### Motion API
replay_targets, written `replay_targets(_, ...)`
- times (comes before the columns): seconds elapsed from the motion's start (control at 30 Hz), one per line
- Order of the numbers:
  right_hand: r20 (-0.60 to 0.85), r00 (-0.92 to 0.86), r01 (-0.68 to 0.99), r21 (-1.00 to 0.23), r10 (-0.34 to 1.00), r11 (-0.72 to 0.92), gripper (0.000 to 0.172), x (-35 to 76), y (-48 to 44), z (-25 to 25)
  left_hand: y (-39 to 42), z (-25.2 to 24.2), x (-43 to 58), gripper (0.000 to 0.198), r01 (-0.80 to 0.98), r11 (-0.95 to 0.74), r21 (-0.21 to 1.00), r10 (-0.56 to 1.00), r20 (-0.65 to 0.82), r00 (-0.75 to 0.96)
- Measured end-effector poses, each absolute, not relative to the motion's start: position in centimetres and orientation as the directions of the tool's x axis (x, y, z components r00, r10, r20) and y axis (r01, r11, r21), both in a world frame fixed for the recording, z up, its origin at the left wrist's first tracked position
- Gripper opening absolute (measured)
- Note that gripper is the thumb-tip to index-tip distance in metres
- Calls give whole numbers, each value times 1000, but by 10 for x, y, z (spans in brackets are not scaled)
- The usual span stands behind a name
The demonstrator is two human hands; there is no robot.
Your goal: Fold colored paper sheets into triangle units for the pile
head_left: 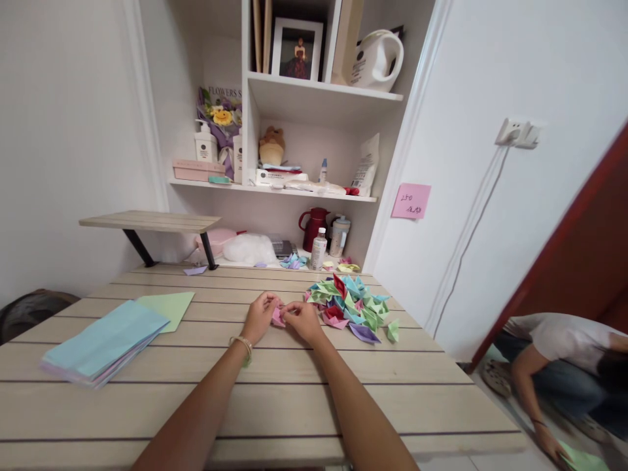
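Observation:
Between my two hands, just above the middle of the table, is a small folded piece of pink paper (278,318). My left hand (261,315), with a bracelet at the wrist, pinches its left side. Bent fingers of my right hand (303,320) grip its right side and hide part of it. Close by on the right lies a heap of folded paper boats (350,297) in green, blue, red, pink and purple. A purple paper boat (364,333) rests at the heap's near edge, beside a green one (393,331).
A stack of blue and other coloured paper sheets (105,340) lies on the left, over a green sheet (171,309). Behind stand a small raised shelf (150,221), a bottle (318,250) and a red jug (314,227). A person (564,366) crouches at the right.

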State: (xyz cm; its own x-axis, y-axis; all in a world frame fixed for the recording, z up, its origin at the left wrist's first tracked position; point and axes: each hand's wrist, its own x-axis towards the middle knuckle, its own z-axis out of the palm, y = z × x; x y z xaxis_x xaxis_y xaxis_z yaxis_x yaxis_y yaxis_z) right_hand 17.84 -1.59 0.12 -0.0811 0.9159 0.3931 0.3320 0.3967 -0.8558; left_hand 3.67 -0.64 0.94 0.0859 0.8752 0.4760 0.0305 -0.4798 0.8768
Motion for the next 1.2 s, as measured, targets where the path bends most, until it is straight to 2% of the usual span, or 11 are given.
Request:
replay_targets(0.23, 373, -97, 301, -873, 923, 384, 14, 171, -13, -3, -11, 3, 44, 27, 57, -417, 907, 908, 413, 69)
replay_targets(0.37, 400, -68, 258, -878, 914, 403, 13, 173, -12, -3, -7, 7, 44, 26, -82, -408, 909, 912, 410, 4)
replay_targets(0.43, 412, -33, 231, -883, 911, 408, 14, 177, -11, -3, -4, 9, 41, 30, -192, -351, 917, 934, 356, -6)
replay_targets(0.57, 387, 37, 196, -907, 922, 373, 16, 186, -7, -2, -1, 9, 33, 37, -307, -104, 946, 973, 160, 164)
replay_targets(0.67, 387, 18, 206, -904, 922, 376, 17, 189, -5, -3, -1, 6, 31, 36, -309, -20, 951, 965, 99, 243)
replay_targets(0.9, 421, -33, 288, -865, 907, 412, 17, 189, -6, -1, -2, 5, 33, 33, -273, -35, 961, 984, 81, 161)
replay_targets(1.07, 391, 74, 174, -911, 917, 374, 28, 184, -10, 0, -2, 6, 36, 27, -347, -65, 936, 990, 105, 97)
replay_targets(1.2, 313, 6, 90, -946, 950, 311, 39, 177, -12, -2, -3, 7, 38, 29, -320, -107, 941, 983, 148, 105)
